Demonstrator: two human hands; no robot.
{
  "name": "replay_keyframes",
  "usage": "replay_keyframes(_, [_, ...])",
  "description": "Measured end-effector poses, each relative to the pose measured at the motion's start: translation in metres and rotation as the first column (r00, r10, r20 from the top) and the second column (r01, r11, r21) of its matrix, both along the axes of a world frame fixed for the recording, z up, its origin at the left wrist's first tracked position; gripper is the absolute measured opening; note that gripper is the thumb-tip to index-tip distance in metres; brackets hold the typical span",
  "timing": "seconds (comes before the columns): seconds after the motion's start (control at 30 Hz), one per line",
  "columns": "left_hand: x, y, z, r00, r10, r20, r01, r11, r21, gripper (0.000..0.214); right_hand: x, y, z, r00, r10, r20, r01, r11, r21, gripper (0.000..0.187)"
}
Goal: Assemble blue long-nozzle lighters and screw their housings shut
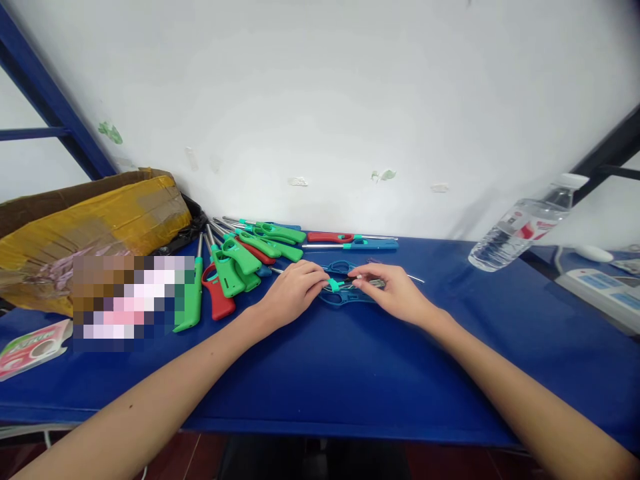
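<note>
Green and red lighters (235,257) lay heaped at left on the blue desk (350,373). At centre, the left hand (293,288) and right hand (395,291) pinched a blue lighter (345,298) in their fingers. It had a teal trigger and a thin metal nozzle, and rested on the desk. A water bottle (525,230) lay at right.

We hold a blue plastic long-nosed gas lighter (345,297) lying flat on the blue desk (350,373). It has a looped handle, a teal trigger piece at its middle and a thin metal tube pointing right. Our left hand (293,287) and right hand (395,290) pinch it.
</note>
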State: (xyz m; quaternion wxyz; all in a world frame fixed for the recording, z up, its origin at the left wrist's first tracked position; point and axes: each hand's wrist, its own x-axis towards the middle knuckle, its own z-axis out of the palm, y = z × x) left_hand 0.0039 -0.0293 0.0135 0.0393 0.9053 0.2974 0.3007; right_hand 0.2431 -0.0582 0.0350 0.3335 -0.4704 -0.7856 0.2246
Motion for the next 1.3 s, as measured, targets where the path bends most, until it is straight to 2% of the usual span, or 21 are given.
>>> replay_keyframes(0.2, [-0.001,0.0,0.002,0.999,0.041,0.016,-0.042,0.998,0.047,0.019,0.001,-0.002,0.002,1.0,0.0,0.023,-0.002,0.997,0.078,0.025])
replay_keyframes(0.43, [0.0,-0.003,0.004,0.998,0.051,0.022,-0.052,0.994,0.101,0.018,-0.003,-0.004,0.003,0.997,0.07,-0.03,-0.065,0.987,0.147,0.022])
replay_keyframes(0.5, [0.001,-0.004,0.005,0.998,0.058,0.02,-0.059,0.992,0.109,0.018,-0.005,-0.004,0.001,0.997,0.036,-0.061,-0.028,0.992,0.121,0.021])
replay_keyframes(0.63, [0.003,-0.005,0.005,0.999,0.049,0.023,-0.051,0.991,0.122,0.018,-0.009,-0.003,-0.004,0.984,-0.048,-0.174,0.044,0.999,-0.026,0.021])
replay_keyframes(0.8, [0.004,-0.006,0.003,0.995,0.065,0.069,-0.076,0.983,0.168,0.019,-0.009,0.0,-0.007,0.946,-0.069,-0.318,0.02,0.988,-0.156,0.027])
replay_keyframes(1.13, [0.004,-0.007,0.004,0.998,0.064,0.018,-0.066,0.978,0.196,0.021,-0.009,-0.001,-0.005,0.957,-0.055,-0.284,0.004,0.984,-0.18,0.025])
replay_keyframes(1.3, [0.004,-0.007,0.004,0.998,0.013,0.057,-0.024,0.98,0.197,0.021,-0.011,-0.002,-0.005,0.931,-0.067,-0.359,-0.033,0.964,-0.265,0.028])
